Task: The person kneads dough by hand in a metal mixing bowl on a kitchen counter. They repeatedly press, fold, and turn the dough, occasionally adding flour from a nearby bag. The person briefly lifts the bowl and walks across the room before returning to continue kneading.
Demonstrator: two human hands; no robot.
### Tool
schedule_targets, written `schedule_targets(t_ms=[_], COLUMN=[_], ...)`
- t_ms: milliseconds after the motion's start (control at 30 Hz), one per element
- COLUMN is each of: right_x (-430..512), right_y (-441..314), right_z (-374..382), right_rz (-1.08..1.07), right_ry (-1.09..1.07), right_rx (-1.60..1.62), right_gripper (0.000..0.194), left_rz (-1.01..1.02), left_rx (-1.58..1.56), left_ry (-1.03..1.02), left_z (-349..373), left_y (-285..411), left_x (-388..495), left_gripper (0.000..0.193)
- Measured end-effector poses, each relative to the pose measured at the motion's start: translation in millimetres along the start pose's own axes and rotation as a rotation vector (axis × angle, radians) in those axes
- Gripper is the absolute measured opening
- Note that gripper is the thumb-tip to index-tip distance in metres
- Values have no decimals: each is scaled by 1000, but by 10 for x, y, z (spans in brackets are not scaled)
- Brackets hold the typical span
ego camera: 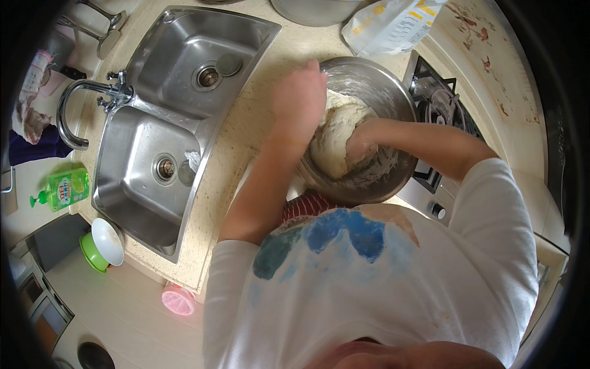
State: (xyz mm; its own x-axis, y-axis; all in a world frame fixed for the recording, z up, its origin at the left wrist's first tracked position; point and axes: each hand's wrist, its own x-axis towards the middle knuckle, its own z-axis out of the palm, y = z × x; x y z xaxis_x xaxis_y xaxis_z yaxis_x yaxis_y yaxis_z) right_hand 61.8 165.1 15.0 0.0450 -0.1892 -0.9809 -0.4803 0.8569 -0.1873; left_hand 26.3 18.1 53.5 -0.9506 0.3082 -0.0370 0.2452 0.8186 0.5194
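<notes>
A large stainless steel bowl (392, 87) stands on the counter before me, its inner wall smeared with flour and dough. Inside it lies a lump of pale dough (339, 133). My right hand (362, 143) is down in the bowl against the dough's right side, the fingers partly hidden by the dough. Over the bowl's left rim is my left hand (302, 94), slightly blurred, its fingers bent; whether it holds any dough cannot be seen. A white plastic bag with yellow print (392, 27) stands just beyond the bowl.
Left of the bowl is a double stainless steel sink (203, 127) with a curved faucet (69, 99). A gas stove (438, 108) adjoins the bowl's right side. Another metal bowl (315, 11) is at the far edge. A green soap bottle (69, 189) stands beyond the sink.
</notes>
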Motion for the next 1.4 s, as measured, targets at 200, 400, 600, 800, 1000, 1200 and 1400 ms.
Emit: schedule_targets(t_ms=[200, 400, 600, 800, 1000, 1200, 1400], right_x=[63, 177, -95, -592, -359, -652, -732], right_y=[-153, -74, -391, -144, 128, -483, -689], right_z=[-341, -143, 523, 736, 974, 845, 786], right_rz=[-47, -88, 77, -85, -886, -1644, -1739], right_ry=[17, -66, 602, 620, 622, 71, 113], right_rx=[-192, 125, 353, 491, 1726, 2228, 2342], right_gripper=[40, 30, 25, 28, 43, 65, 63], left_rz=[-21, 58, 83, 61, 88, 50, 68], left_rx=[0, 10, 24, 14, 3, 6, -40], left_ry=[-65, 67, 137, 130, 94, 50, 66], left_z=[-27, 108, 148, 171, 170, 126, 194], left_y=[22, 12, 12, -37, -31, -8, -70], left_x=[3, 14, 22, 90, 5, -37, 10], left_gripper=[24, 26, 26, 27, 28, 27, 33])
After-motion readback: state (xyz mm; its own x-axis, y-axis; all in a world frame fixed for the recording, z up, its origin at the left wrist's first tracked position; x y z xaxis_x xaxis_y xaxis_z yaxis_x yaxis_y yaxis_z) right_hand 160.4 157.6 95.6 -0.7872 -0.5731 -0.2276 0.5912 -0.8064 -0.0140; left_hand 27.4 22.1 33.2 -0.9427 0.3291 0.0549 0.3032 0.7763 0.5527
